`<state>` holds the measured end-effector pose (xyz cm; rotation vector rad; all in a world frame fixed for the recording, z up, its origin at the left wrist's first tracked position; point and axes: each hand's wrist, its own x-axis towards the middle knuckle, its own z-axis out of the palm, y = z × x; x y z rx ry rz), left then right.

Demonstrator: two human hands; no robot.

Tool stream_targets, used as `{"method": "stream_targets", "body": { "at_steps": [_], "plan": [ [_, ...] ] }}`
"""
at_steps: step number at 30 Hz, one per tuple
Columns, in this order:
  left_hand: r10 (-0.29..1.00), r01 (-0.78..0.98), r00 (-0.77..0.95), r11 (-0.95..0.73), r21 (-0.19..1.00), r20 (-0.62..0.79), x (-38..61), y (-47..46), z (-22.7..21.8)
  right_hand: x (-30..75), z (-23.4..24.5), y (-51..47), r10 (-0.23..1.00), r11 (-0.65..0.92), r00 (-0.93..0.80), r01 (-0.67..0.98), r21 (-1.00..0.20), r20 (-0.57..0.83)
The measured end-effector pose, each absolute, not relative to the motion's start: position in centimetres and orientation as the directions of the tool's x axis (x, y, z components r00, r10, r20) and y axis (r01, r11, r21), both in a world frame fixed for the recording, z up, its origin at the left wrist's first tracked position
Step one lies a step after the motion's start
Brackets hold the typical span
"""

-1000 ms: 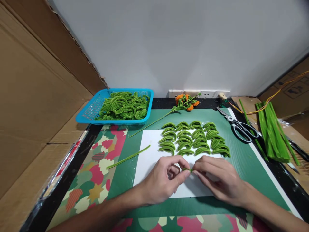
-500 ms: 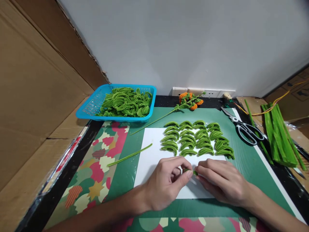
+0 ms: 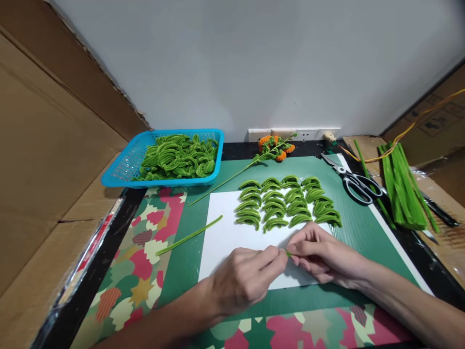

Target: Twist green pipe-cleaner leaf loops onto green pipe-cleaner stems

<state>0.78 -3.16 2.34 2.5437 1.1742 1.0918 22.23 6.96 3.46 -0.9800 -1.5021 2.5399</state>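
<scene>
My left hand (image 3: 247,276) is closed, its fingertips pinched together over the white paper (image 3: 221,242) with the knuckles upward. Facing it, my right hand (image 3: 327,254) pinches too, thumb and index finger meeting. Between the fingertips shows a tiny bit of a green pipe cleaner (image 3: 288,254); most of it is covered by the fingers. Just beyond the hands, curved green pipe-cleaner leaves (image 3: 274,206) lie in several columns on the paper and the green mat. To the left rests one straight green pipe cleaner (image 3: 191,236).
At the back left stands a blue plastic basket (image 3: 163,183) heaped with green pipe-cleaner pieces. An orange pipe-cleaner flower (image 3: 267,141) lies near the wall sockets (image 3: 307,135). Scissors (image 3: 358,188) and a bundle of green pipe cleaners (image 3: 403,194) are on the right. Cardboard (image 3: 54,145) walls the left side.
My left hand has rolled over so its back faces up, and my right hand has turned so that its thumb side shows. The camera view has shifted slightly.
</scene>
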Motion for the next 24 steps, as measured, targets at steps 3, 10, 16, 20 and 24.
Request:
{"method": "stream_targets", "body": {
  "at_steps": [3, 10, 16, 20, 24],
  "plan": [
    [0.829, 0.597, 0.32, -0.553, 0.582, 0.459, 0.8, -3.0, 2.5, 22.2, 3.6, 7.2, 0.473, -0.307, -0.809, 0.219, -0.926, -0.348],
    [0.955, 0.077, 0.191, 0.215, 0.974, -0.226, 0.7, -2.4, 3.1, 22.6, 2.7, 7.8, 0.221, 0.948, -0.799, 0.042, -0.315, 0.56],
    [0.955, 0.085, 0.16, 0.238, 0.968, -0.249, 0.7, -2.3, 3.0, 22.6, 2.5, 8.0, 0.142, 0.985, -0.782, 0.049, -0.166, 0.607],
    [0.965, 0.138, 0.137, 0.203, 0.969, -0.222, 1.1, -2.5, 3.4, 22.5, 2.7, 7.7, 0.141, 0.986, -0.776, 0.057, -0.154, 0.614],
    [0.963, 0.139, 0.134, 0.216, 0.966, -0.235, 1.1, -2.5, 3.5, 22.4, 2.7, 7.6, 0.155, 0.985, -0.776, 0.074, -0.156, 0.612]
  ]
}}
